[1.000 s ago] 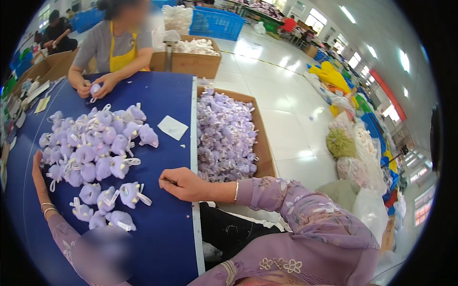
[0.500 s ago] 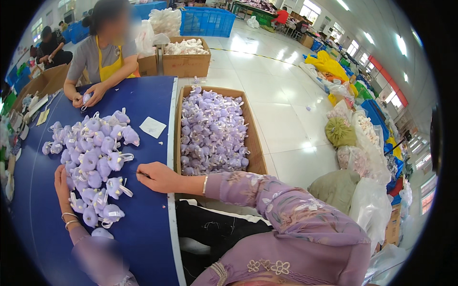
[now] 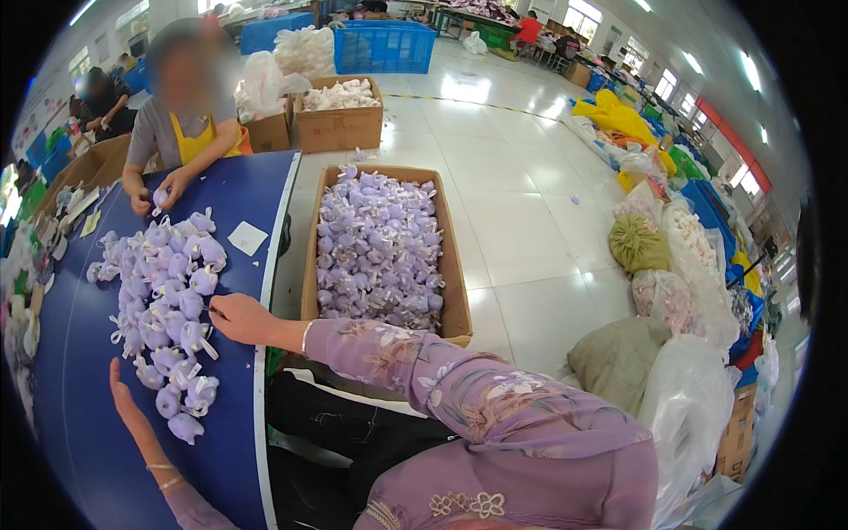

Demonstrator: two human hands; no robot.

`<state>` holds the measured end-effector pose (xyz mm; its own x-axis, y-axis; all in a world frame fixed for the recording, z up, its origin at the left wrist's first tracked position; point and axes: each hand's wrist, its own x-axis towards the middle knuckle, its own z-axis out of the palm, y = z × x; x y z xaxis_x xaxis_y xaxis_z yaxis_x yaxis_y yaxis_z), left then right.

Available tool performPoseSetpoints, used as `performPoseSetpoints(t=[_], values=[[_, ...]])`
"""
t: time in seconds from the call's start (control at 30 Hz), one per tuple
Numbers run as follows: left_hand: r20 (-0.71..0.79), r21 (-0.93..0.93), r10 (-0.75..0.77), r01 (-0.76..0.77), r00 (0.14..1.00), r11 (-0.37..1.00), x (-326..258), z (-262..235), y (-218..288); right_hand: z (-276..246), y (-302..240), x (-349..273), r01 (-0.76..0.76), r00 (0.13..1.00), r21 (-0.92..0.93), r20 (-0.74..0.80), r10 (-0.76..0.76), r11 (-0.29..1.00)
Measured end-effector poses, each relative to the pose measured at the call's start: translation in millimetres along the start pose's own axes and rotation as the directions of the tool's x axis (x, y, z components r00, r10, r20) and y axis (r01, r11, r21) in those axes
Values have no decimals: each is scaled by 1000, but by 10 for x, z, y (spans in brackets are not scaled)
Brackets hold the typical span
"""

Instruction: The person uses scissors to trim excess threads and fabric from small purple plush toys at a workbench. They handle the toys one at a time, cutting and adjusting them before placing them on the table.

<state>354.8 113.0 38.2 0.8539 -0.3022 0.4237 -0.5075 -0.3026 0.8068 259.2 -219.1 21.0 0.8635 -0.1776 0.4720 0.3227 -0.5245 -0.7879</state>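
Observation:
Small lilac plush toys [image 3: 152, 329] with pale loops lie heaped on the blue table. My left hand [image 3: 129, 403] is edge-on at the left of the heap's near end. Its fingers are stretched out and hold nothing that I can see. At the heap's right edge is my right hand [image 3: 242, 320], closed round a thin dark tool [image 3: 210, 309]. Only the tool's tip shows, close against the toys, and its exact kind cannot be made out. Across the table, a co-worker's hands [image 3: 168, 194] hold one lilac toy.
An open cardboard box [image 3: 459, 305] full of lilac toys stands right of the blue table [image 3: 230, 442]. A white paper square [image 3: 247, 238] lies near the table's right edge. Beyond are a box of white pieces [image 3: 340, 124] and a blue crate [image 3: 389, 49]. Bags and sacks [image 3: 618, 353] line the right.
My left hand has come away from the heap's side toward me. The right hand, holding the dark tool, has closed in on the toys. The whole view has shifted, moving the table leftward.

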Motion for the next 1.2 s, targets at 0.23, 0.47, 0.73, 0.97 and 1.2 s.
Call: performPoseSetpoints(t=[0.23, 0.47, 0.73, 0.97, 1.2], values=[[197, 582, 16, -130, 980, 802, -784, 663, 750, 67, 26, -17, 48, 998, -32, -31, -49, 998], [165, 640, 157, -227, 974, 734, -717, 1067, 1129, 49, 21, -27, 49, 997, -43, -65, -51, 998], [243, 683, -74, -117, 967, 721, -659, 1130, 1274, 74, 42, -25, 49, 995, -68, -79, -54, 996], [105, 657, 41, -100, 994, 748, -912, 1035, 1177, 83, 69, -32, 48, 996, -76, -73, -54, 996], [122, 669, 124, -174, 985, 722, -1011, 1037, 1223, 151, 125, -8, 73, 995, -37, -72, -76, 997]])
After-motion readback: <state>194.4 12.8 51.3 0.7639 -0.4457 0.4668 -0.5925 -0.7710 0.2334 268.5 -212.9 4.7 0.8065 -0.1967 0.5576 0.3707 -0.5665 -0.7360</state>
